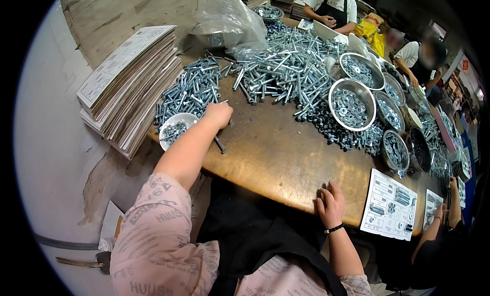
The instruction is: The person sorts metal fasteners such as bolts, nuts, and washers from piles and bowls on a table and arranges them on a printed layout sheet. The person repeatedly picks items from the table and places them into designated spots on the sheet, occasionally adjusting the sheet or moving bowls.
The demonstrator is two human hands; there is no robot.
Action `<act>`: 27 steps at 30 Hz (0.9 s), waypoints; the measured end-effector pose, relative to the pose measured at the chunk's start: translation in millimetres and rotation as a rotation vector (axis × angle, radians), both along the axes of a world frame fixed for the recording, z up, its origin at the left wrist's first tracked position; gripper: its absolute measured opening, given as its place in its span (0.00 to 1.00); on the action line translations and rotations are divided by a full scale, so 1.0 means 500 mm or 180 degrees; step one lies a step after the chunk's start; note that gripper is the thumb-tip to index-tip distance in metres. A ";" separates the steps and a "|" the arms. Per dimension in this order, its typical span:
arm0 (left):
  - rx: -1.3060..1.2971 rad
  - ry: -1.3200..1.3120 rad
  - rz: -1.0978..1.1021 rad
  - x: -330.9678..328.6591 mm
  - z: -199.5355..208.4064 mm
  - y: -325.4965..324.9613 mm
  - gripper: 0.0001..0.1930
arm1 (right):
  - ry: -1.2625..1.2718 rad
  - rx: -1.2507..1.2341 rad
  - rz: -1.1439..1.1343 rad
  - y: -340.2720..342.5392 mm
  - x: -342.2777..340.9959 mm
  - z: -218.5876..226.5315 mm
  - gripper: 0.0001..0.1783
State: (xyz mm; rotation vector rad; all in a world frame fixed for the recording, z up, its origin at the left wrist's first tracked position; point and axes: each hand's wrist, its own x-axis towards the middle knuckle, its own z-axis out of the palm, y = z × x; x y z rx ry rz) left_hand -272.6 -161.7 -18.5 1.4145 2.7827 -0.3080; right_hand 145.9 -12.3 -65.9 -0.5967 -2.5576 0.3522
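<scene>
My left hand [218, 115] reaches to the near edge of a heap of long silver bolts [191, 84] on the left of the worktable. Its fingers are curled in, mostly hidden behind the back of the hand, so what they hold cannot be made out. One loose dark bolt [220, 145] lies on the wood beside that wrist. Just left of the forearm stands a white bowl [192, 119] of small nuts with a thin rod across it. My right hand [332, 205], a beaded bracelet at its wrist, rests on the table's front edge, empty, fingers loosely apart.
A tall stack of printed cards [130, 76] stands at the left. Larger bolts heap [291, 61] at the back, near metal bowls of washers [352, 108] and dark nuts [332, 130]. A printed parts sheet [390, 204] overhangs the front right edge. Other people work around the table.
</scene>
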 end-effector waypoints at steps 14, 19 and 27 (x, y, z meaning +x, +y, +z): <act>0.2054 -0.0955 0.2176 0.030 -0.081 0.159 0.40 | 0.0164 -0.0065 0.0044 0.004 0.003 0.001 0.15; 0.1893 -0.0446 0.1989 0.006 -0.114 0.163 0.40 | 0.0185 -0.0104 0.0117 0.001 -0.006 0.012 0.14; 0.1392 -0.0688 0.0587 0.000 -0.116 0.134 0.41 | 0.0284 -0.0214 0.0185 0.003 -0.002 0.006 0.13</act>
